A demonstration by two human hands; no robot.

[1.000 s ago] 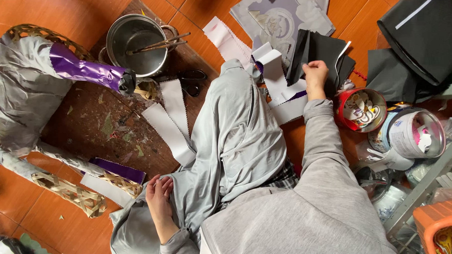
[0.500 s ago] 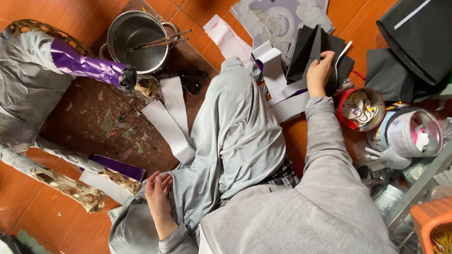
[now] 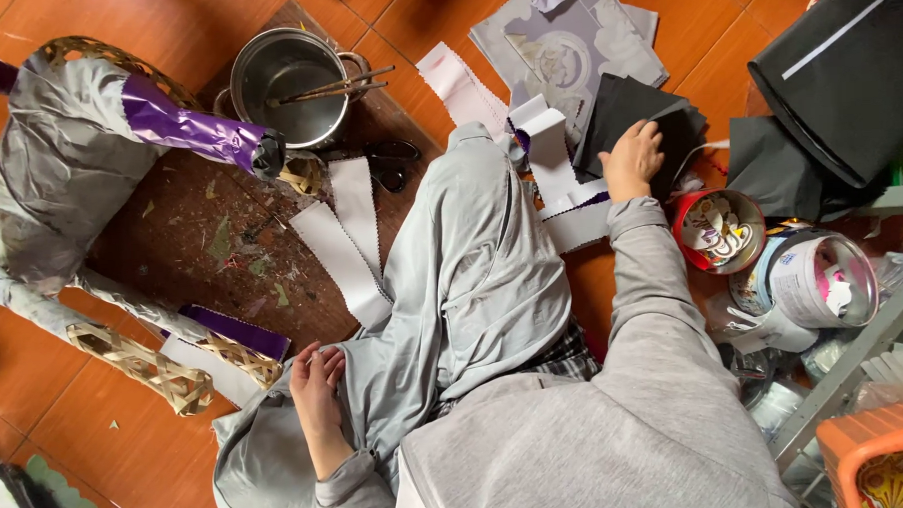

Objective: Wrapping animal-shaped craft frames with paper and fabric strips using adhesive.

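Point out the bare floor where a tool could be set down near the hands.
Bare tile lies at lower left, below the woven figure and left of the left hand. The wooden board has room between figure and white strips. Around the right hand, black sheets and tins crowd the floor.

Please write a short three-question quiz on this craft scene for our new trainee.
1. True or false: the right hand rests on the stack of black sheets.
2. What lies across the rim of the metal pot? A) scissors B) thin sticks C) a white paper strip
3. Fill in: the left hand rests on the person's grey-clad ____, near the woven bamboo frame.

Key:
1. True; the fingers lie flat on the black sheets.
2. B; the black scissors lie on the board beside the pot.
3. Leg.
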